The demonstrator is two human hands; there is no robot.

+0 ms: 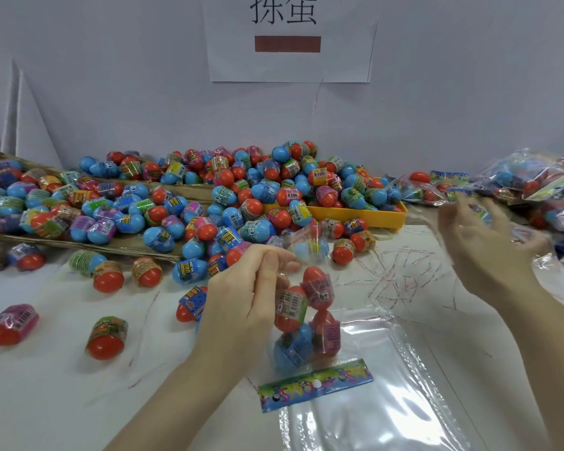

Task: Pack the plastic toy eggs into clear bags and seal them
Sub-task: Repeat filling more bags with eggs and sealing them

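Bag filled and hanging, seal not yet made

Left hand pinches the top of a clear bag with four eggs inside, dangling just below its fingertips; the printed header card lies under the bag on a stack of empty bags. Right hand is blurred, fingers spread and loose, gripping nothing I can make out, near the packed bags. Next, I'd judge, it must meet the bag mouth to seal it. Loose eggs crowd beyond the left fingers, by the yellow tray.

paper sign on wall, yellow tray
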